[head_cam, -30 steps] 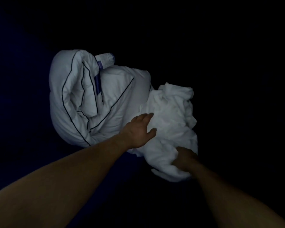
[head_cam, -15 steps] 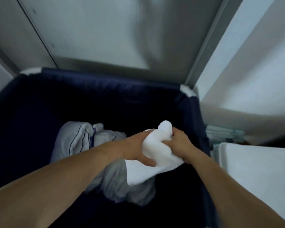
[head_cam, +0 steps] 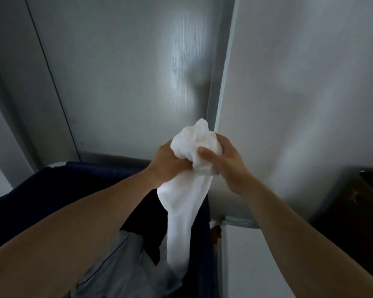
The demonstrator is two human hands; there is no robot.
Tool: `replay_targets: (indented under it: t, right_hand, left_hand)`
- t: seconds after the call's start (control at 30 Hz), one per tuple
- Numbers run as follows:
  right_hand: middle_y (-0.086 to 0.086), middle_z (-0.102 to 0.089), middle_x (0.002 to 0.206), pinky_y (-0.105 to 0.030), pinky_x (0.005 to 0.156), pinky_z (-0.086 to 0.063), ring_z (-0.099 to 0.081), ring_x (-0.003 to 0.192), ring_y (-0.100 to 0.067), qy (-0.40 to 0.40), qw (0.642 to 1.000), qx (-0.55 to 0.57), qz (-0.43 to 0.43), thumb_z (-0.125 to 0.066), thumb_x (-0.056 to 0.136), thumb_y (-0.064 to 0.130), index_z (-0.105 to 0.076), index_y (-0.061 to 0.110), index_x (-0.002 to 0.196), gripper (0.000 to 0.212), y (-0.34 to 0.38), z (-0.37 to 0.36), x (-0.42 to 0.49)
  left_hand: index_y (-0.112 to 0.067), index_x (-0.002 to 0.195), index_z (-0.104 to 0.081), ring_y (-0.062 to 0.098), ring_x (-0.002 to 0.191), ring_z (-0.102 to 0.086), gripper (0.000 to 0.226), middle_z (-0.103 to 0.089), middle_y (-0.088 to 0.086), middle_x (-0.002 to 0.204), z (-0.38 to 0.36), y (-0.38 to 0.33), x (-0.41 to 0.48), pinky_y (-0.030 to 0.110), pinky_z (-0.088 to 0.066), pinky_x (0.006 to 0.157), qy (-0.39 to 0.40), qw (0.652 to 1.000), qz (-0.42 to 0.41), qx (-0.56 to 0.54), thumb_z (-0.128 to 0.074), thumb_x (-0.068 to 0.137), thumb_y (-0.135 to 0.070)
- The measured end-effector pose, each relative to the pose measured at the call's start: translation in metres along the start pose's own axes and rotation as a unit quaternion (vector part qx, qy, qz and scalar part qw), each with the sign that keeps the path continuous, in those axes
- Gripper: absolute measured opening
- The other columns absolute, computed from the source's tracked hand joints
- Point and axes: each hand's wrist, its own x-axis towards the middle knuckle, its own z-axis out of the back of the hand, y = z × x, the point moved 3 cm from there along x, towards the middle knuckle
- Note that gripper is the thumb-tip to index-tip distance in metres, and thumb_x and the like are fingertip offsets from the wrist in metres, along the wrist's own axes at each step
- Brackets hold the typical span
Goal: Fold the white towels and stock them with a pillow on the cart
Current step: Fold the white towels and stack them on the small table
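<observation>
Judged the step in hand as lifting one white towel (head_cam: pixel 181 211) out of the navy bin (head_cam: pixel 52 181), ahead of any folding. To do it well: raise straight up above the bin until clear of the rim, avoiding any drag of the tail across the pale piped bedding (head_cam: pixel 116 274) lying low inside the bin. Then shift grip from the crumpled mass to two adjacent corners, shake out to full spread, and carry to the white flat surface (head_cam: pixel 246 265) just right of the bin for folding. Advise against folding from the bunched state; likely to give uneven edges.

Noted the left hand (head_cam: pixel 170 166) clenched round the left side of the towel's bunched top, fingers buried in cloth. Noted the right hand (head_cam: pixel 226 166) clenched on the right side of the same bunch, thumb pressed across the front. Found both hands close together, raised above the bin's far rim, against the grey wall panel (head_cam: pixel 127 82) behind the bin.

Recorded the towel's wadded head between the two hands, a small peak showing over the knuckles. Recorded the rest hanging below the hands as one twisted length, dropping inside the bin's right-hand wall. Cannot tell whether resting on the bedding or hanging free at the lower end. Cannot confirm the bedding as the pillow named in the task. No cart identified with certainty.
</observation>
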Motion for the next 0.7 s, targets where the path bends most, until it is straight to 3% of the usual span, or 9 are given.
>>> replay_targets:
  t: [0.07, 0.13, 0.2, 0.27, 0.3, 0.4, 0.47, 0.57, 0.7]
  right_hand:
    - [0.032, -0.054, 0.133, -0.024, 0.09, -0.054, -0.056, 0.121, 0.002, -0.008, 0.999, -0.039, 0.024, -0.083, 0.057, 0.06, -0.043, 0.065, 0.128, 0.082, 0.002, 0.015, -0.015]
    - [0.015, -0.031, 0.157, -0.039, 0.112, -0.039, -0.035, 0.142, -0.012, -0.02, 0.994, -0.102, -0.027, -0.081, 0.043, 0.073, -0.018, 0.049, 0.152, 0.129, -0.009, 0.028, -0.028]
    - [0.023, -0.027, 0.154, -0.032, 0.113, -0.034, -0.033, 0.138, -0.007, 0.015, 0.989, -0.131, -0.062, -0.081, 0.033, 0.082, -0.008, 0.049, 0.152, 0.143, -0.023, 0.031, -0.041]
    - [0.044, -0.028, 0.138, -0.01, 0.097, -0.04, -0.038, 0.123, 0.009, 0.048, 0.988, -0.134, -0.06, -0.085, 0.035, 0.078, -0.01, 0.064, 0.14, 0.131, -0.035, 0.021, -0.051]
    - [0.044, -0.031, 0.136, -0.007, 0.09, -0.043, -0.04, 0.122, 0.01, 0.052, 0.989, -0.125, -0.065, -0.089, 0.038, 0.071, -0.01, 0.065, 0.139, 0.128, -0.041, 0.015, -0.054]
    - [0.021, -0.038, 0.144, -0.035, 0.098, -0.053, -0.046, 0.131, -0.013, 0.042, 0.991, -0.086, -0.093, -0.098, 0.047, 0.05, -0.008, 0.053, 0.148, 0.135, -0.065, 0.001, -0.057]
    - [0.011, -0.04, 0.145, -0.049, 0.102, -0.051, -0.047, 0.131, -0.02, 0.014, 0.987, -0.081, -0.138, -0.098, 0.051, 0.044, -0.005, 0.043, 0.152, 0.138, -0.075, -0.003, -0.056]
    - [0.006, -0.043, 0.144, -0.052, 0.104, -0.048, -0.047, 0.131, -0.024, -0.022, 0.981, -0.065, -0.181, -0.096, 0.059, 0.039, -0.013, 0.036, 0.153, 0.125, -0.083, -0.009, -0.049]
    - [0.0, -0.062, 0.13, -0.052, 0.103, -0.048, -0.059, 0.119, -0.027, -0.043, 0.965, -0.02, -0.256, -0.095, 0.059, 0.039, -0.046, 0.02, 0.142, 0.098, -0.087, -0.018, -0.037]
  left_hand:
    - [-0.035, 0.103, -0.067, 0.007, 0.089, -0.069, 0.045, -0.072, -0.012, 0.094, 0.006, -0.029, 0.0, 0.026, -0.056, 0.071, -0.032, 0.999, 0.007, -0.009, -0.084, 0.062, -0.042]
    - [-0.031, 0.102, -0.068, 0.011, 0.087, -0.069, 0.046, -0.073, -0.009, 0.094, 0.015, -0.054, 0.001, 0.029, -0.055, 0.071, -0.059, 0.998, 0.009, -0.023, -0.082, 0.06, -0.046]
    - [-0.032, 0.1, -0.068, 0.012, 0.087, -0.07, 0.048, -0.074, -0.01, 0.093, 0.021, -0.077, 0.002, 0.032, -0.056, 0.073, -0.067, 0.996, 0.001, -0.067, -0.083, 0.057, -0.045]
    - [-0.034, 0.097, -0.069, 0.009, 0.081, -0.072, 0.044, -0.075, -0.013, 0.088, 0.023, -0.097, 0.003, 0.03, -0.056, 0.071, -0.057, 0.994, -0.012, -0.092, -0.083, 0.057, -0.045]
    - [-0.035, 0.094, -0.069, 0.005, 0.076, -0.071, 0.04, -0.075, -0.017, 0.085, 0.023, -0.106, 0.004, 0.027, -0.054, 0.068, -0.049, 0.993, -0.018, -0.101, -0.083, 0.058, -0.045]
    - [-0.035, 0.094, -0.069, 0.001, 0.075, -0.071, 0.035, -0.074, -0.021, 0.083, 0.026, -0.127, 0.008, 0.021, -0.053, 0.063, -0.034, 0.99, -0.027, -0.134, -0.085, 0.063, -0.04]
    - [-0.032, 0.093, -0.07, 0.002, 0.073, -0.072, 0.034, -0.074, -0.02, 0.082, 0.029, -0.136, 0.013, 0.02, -0.054, 0.059, -0.029, 0.987, -0.026, -0.156, -0.086, 0.064, -0.037]
    - [-0.026, 0.097, -0.071, 0.01, 0.078, -0.074, 0.038, -0.077, -0.012, 0.086, 0.035, -0.145, 0.022, 0.028, -0.058, 0.066, -0.034, 0.98, -0.013, -0.194, -0.087, 0.064, -0.033]
    - [-0.015, 0.108, -0.071, 0.02, 0.092, -0.073, 0.046, -0.077, -0.001, 0.098, 0.04, -0.154, 0.036, 0.033, -0.06, 0.073, -0.029, 0.971, -0.004, -0.237, -0.086, 0.067, -0.031]
